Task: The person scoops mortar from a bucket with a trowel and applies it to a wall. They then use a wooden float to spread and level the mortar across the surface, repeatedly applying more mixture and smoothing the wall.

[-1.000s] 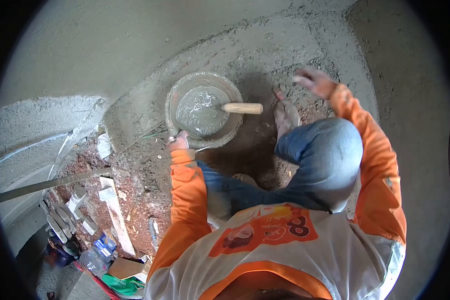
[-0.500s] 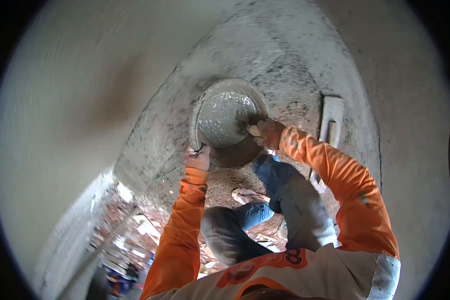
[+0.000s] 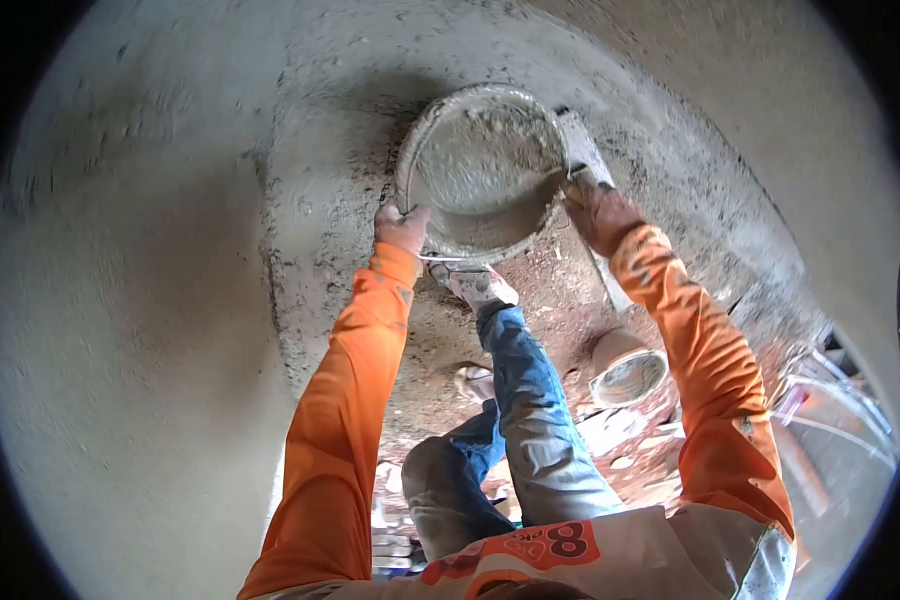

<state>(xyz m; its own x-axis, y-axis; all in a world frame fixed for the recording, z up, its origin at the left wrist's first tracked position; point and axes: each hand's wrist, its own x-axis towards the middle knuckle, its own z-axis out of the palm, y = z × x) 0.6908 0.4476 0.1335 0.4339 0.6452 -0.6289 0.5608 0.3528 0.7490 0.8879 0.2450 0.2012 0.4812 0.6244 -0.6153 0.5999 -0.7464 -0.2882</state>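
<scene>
A round bucket (image 3: 410, 165) of wet grey mortar (image 3: 480, 165) tilts in front of me, the mortar lying toward its far side. My left hand (image 3: 403, 228) is closed on the near left of the rim, close to the wire handle (image 3: 442, 259). At the right side of the rim, my right hand (image 3: 606, 215) is closed around the light handle of a trowel (image 3: 574, 192); its blade does not show. Behind that hand lies a long plasterer's float (image 3: 587, 145), partly covered by the hand and the bucket.
My feet and legs (image 3: 530, 370) are just below the bucket on rough, debris-strewn ground. A smaller mortar-smeared bucket (image 3: 630, 370) lies by my right leg. Grey plastered wall (image 3: 150, 300) rises at the left, and pipes or strips (image 3: 840, 400) lie at the far right.
The bucket has come up and away from me, its opening showing wider. My right hand has moved from inside the bucket to its right rim. My view has swung, and one leg has straightened forward.
</scene>
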